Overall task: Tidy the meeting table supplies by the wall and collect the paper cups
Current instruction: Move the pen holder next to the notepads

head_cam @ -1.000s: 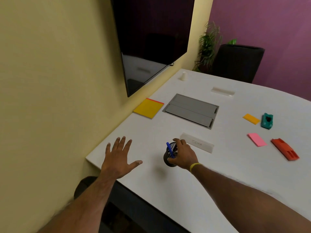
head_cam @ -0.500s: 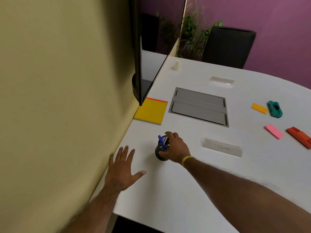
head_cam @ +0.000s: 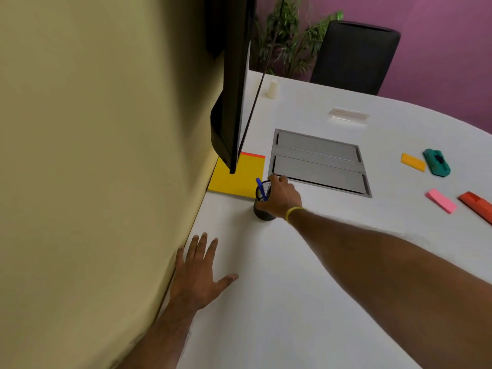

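- We see the black mesh pen holder [head_cam: 262,209] standing upright on the white surface [head_cam: 306,288], close to the yellow wall [head_cam: 93,155], with a blue pen [head_cam: 261,188] leaning inside it.
- Our right hand [head_cam: 282,199] is wrapped around the holder from the right side, the fingers curled over its rim; a yellow band [head_cam: 292,213] sits on the wrist.
- Just to the left and a little farther lies a yellow notepad [head_cam: 239,177] with a red top edge; whether the holder touches its near corner we cannot tell.
- Our left hand [head_cam: 198,275] lies flat on the surface near the wall, palm down, fingers spread, holding nothing.
- A paper cup [head_cam: 273,89], upside down, stands far along the wall side, well apart from the holder.
- Just to the right of the holder, and farther, there is a grey cable hatch [head_cam: 319,161] set into the surface, and beyond it a clear name plate [head_cam: 348,116].
- At the right side we see an orange sticky pad [head_cam: 412,162], a teal stapler-like thing [head_cam: 436,163], a pink sticky pad [head_cam: 442,201] and a red object [head_cam: 476,206] cut by the frame edge.
- A black screen [head_cam: 234,89] hangs on the wall above the notepad; a black chair [head_cam: 354,57] and a plant [head_cam: 287,38] stand at the far end.
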`<state>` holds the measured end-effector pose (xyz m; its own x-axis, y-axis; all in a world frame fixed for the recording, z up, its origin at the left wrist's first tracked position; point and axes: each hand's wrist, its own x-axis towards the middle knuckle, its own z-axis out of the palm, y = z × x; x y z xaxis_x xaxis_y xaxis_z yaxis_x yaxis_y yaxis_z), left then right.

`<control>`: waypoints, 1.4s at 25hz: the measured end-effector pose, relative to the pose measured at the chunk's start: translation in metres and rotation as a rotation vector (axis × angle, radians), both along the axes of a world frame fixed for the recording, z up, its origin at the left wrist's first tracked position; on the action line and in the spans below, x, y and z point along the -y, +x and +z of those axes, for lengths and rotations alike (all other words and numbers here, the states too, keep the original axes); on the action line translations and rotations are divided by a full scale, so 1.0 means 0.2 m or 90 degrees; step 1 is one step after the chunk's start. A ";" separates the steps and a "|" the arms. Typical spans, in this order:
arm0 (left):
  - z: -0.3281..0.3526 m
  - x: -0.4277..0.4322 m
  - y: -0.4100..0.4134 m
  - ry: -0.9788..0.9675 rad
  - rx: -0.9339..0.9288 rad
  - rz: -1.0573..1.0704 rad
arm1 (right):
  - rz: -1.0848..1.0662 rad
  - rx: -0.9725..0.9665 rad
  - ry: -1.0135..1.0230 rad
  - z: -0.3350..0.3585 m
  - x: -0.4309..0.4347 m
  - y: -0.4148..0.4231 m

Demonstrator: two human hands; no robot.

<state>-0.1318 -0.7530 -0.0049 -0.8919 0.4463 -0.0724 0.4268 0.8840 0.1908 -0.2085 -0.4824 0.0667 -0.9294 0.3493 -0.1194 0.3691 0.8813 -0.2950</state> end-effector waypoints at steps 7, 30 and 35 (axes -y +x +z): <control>-0.06 0.00 -0.10 0.020 0.006 -0.011 | -0.049 -0.003 0.043 -0.06 -0.16 -0.21; 0.02 -0.12 -0.03 -0.017 0.000 -0.084 | -0.005 -0.091 0.093 -0.02 -0.34 0.18; 0.25 -0.29 0.09 -0.033 0.000 -0.147 | 0.006 -0.040 0.122 0.08 -0.36 0.67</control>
